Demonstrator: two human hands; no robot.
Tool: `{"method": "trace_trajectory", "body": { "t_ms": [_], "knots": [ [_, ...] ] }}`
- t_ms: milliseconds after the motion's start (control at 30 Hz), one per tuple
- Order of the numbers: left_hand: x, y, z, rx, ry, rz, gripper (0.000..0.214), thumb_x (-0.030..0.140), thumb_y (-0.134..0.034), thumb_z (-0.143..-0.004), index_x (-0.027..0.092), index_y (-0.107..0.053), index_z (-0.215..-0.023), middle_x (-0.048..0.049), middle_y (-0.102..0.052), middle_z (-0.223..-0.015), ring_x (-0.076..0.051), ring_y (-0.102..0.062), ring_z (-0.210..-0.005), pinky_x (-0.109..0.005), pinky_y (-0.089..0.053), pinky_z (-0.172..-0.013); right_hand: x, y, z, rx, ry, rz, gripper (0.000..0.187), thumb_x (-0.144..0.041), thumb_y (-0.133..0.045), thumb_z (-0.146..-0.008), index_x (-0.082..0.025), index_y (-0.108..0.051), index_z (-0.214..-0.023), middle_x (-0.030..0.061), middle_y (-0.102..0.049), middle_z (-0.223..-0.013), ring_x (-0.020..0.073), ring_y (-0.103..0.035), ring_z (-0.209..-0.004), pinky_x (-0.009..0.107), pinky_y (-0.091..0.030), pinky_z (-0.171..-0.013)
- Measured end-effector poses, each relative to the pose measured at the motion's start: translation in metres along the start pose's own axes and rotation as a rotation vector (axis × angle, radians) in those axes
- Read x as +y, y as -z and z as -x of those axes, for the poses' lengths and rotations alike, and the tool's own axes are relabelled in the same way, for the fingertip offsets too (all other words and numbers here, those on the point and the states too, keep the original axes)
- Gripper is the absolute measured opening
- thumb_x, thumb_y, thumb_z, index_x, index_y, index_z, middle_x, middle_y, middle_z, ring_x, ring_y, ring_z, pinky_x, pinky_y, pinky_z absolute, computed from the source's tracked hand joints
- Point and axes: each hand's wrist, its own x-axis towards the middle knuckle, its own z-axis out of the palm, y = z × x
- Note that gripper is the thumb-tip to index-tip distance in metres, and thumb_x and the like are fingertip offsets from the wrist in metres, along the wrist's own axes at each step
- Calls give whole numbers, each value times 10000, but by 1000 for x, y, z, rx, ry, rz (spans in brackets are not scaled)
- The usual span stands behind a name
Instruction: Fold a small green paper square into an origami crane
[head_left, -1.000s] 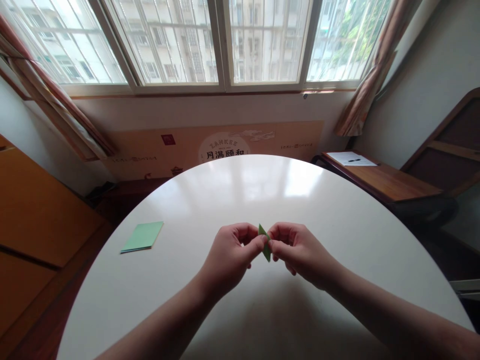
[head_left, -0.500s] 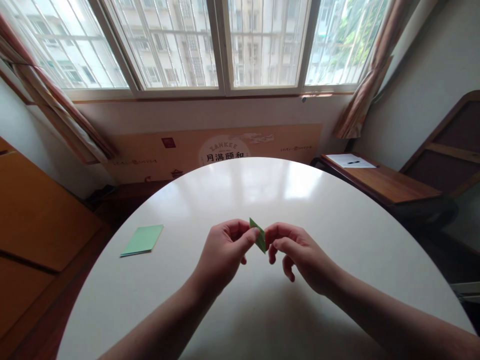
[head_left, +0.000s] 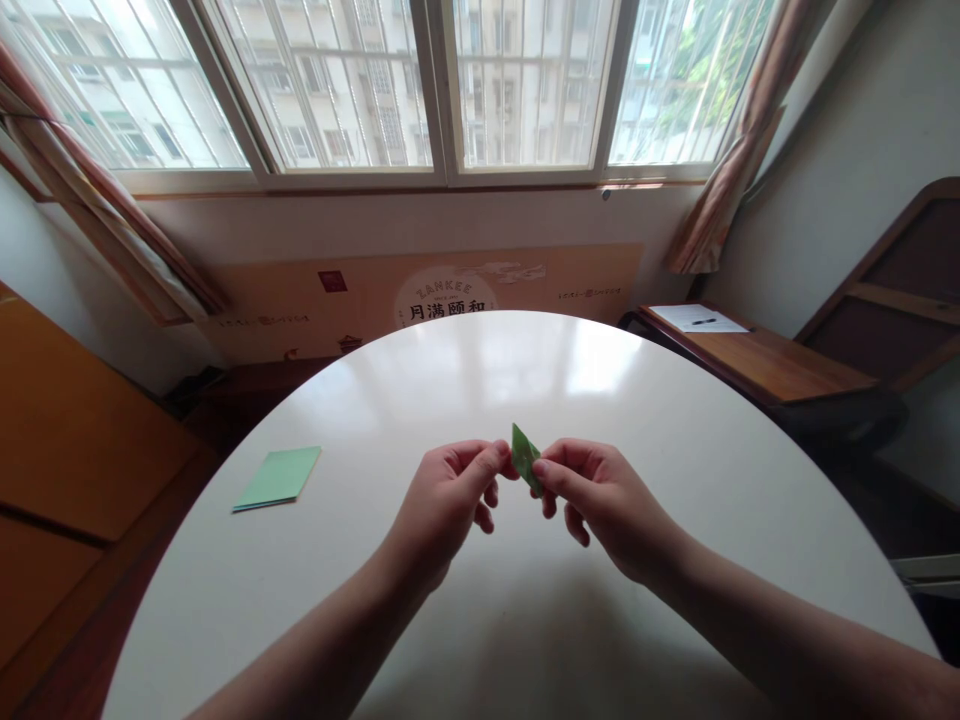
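A small folded green paper piece (head_left: 524, 456) is held just above the round white table (head_left: 675, 480), near its middle. My left hand (head_left: 450, 500) pinches its left side between thumb and forefinger. My right hand (head_left: 600, 495) pinches its right lower edge the same way, the other fingers curled underneath. The paper's pointed tip sticks up between the two hands. Both forearms reach in from the near edge of the table.
A stack of light green paper sheets (head_left: 277, 478) lies on the table's left side. A wooden side desk (head_left: 780, 365) with a white sheet and pen (head_left: 701, 320) stands at the right. Windows, curtains and a printed cardboard panel (head_left: 442, 290) lie behind.
The folded paper has been turned between the fingers and raised a little. My right hand let go for a moment, then pinched it again.
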Motion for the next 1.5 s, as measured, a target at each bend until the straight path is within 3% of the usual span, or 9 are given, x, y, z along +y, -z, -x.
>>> {"method": "trace_trajectory", "body": {
  "t_ms": [233, 567, 700, 800, 933, 1067, 1167, 1333, 1500],
  "knots": [
    [-1, -1, 1, -38, -23, -66, 192, 319, -702, -791, 131, -738, -791, -14, -646, -631, -89, -447, -486, -195, -388, -425, 0, -2, 0, -33, -12, -49, 268, -392, -706, -849, -149, -654, -748, 30, -638, -663, 133, -571, -582, 165, -394, -372],
    [-7, 2, -1, -75, -19, -203, 222, 365, -693, -814, 147, -728, -791, -12, -647, -639, -110, -501, -525, -202, -431, -447, 5, -1, -4, 3, 9, -17, 220, -348, -691, -831, -167, -604, -741, 1, -611, -634, 112, -523, -513, 181, -393, -372],
    [-9, 3, -2, 17, -74, -275, 265, 409, -709, -798, 155, -655, -746, 11, -569, -594, -125, -504, -528, -215, -448, -444, 7, 1, -6, 72, 110, 140, 198, -334, -656, -858, -172, -607, -755, 15, -630, -672, 124, -537, -539, 198, -421, -394],
    [-7, 1, 0, 67, -152, -366, 263, 412, -692, -820, 155, -672, -767, -24, -624, -658, -146, -547, -577, -222, -461, -464, 7, 2, -6, 119, 216, 273, 165, -319, -655, -871, -176, -642, -787, 40, -655, -749, 164, -601, -666, 209, -465, -443],
    [-3, -5, 6, 21, -153, -372, 273, 403, -672, -850, 155, -750, -937, -69, -711, -781, -178, -599, -658, -234, -494, -486, 9, 2, -5, 154, 312, 304, 81, -276, -665, -867, -197, -662, -851, 58, -691, -875, 216, -668, -836, 215, -491, -475],
    [-5, -8, 8, -13, -114, -279, 322, 407, -658, -858, 136, -755, -1003, -62, -697, -751, -176, -581, -648, -228, -492, -458, 10, 1, -5, 153, 385, 280, 26, -216, -650, -869, -203, -647, -846, 69, -711, -1004, 231, -688, -937, 229, -522, -524],
    [-8, -9, 7, -42, -98, -220, 331, 395, -643, -870, 122, -747, -1027, -53, -666, -734, -172, -579, -667, -219, -493, -469, 11, 1, -6, 156, 426, 302, 31, -206, -682, -853, -196, -659, -835, 74, -722, -999, 223, -697, -916, 250, -544, -578],
    [-9, -8, 4, -66, -88, -159, 339, 405, -638, -868, 107, -742, -993, -28, -610, -677, -146, -551, -615, -211, -484, -461, 11, 2, -9, 193, 532, 382, 43, -223, -746, -819, -196, -716, -806, 77, -727, -966, 192, -699, -795, 218, -472, -479],
    [-8, -7, 1, -49, -55, -106, 355, 419, -641, -861, 94, -737, -966, -20, -584, -645, -137, -530, -599, -201, -469, -444, 10, 2, -8, 165, 647, 454, 24, -211, -747, -827, -212, -761, -846, 75, -719, -962, 188, -699, -795, 231, -534, -518]
  ]
}}
